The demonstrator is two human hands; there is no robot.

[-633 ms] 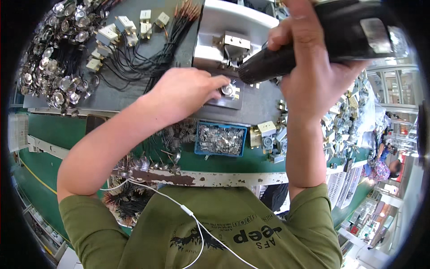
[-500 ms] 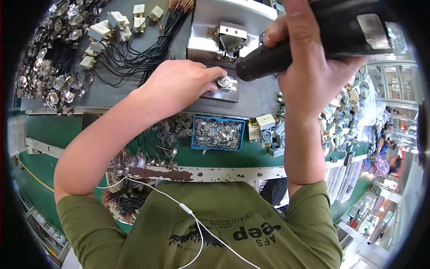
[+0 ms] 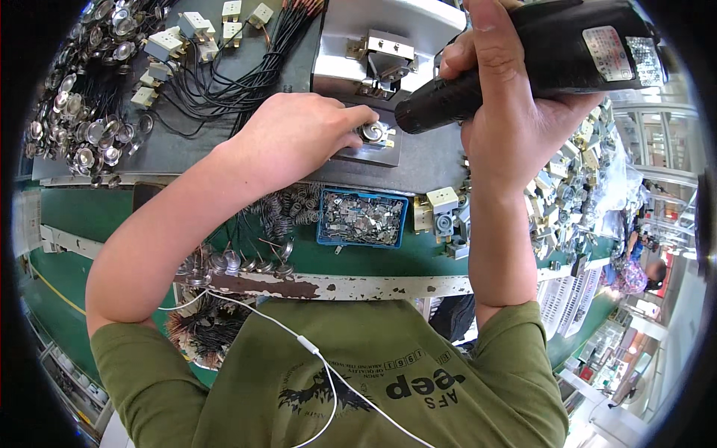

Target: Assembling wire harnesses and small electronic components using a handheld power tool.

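My left hand reaches over the workbench, index finger and thumb pinched at the near side of a small switch-like part. That part has a round silvery top and brass tabs and sits on a flat metal block. My right hand is wrapped round a black handheld power tool with a tapered nose and pale labels. The tool's nose hangs just right of the part, apart from it; no bit shows at its end. Behind the block stands a steel fixture with a clamp-like mechanism.
Black wires with white-and-grey blocks lie at the back left, beside piled round metal caps. Nearer are springs, a blue tray of small metal pieces, and a heap of switch parts at the right. A person is far right.
The power tool has tilted slightly, turning its labels more into sight. My left hand keeps its pinch at the part. The whole view has shifted a little.
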